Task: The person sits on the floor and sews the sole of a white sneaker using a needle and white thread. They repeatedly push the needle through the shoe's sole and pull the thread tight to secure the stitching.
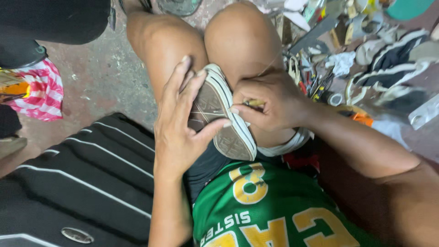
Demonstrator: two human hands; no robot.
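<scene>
A white sneaker [226,116] with a worn brownish sole lies sole-up in my lap, wedged between my bare knees. My left hand [180,121] clasps it, fingers spread over the sole and thumb pressing on the sole's middle. My right hand [267,103] is closed around a small tool with a yellowish handle [254,103], its tip held against the white rubber edge of the sole. A thin thread runs from the shoe up over my right knee.
A pile of shoes, soles and small tools [361,50] clutters the concrete floor at the upper right. A black striped bag [82,183] lies at the lower left. A red and white plastic bag [39,91] sits at the left edge.
</scene>
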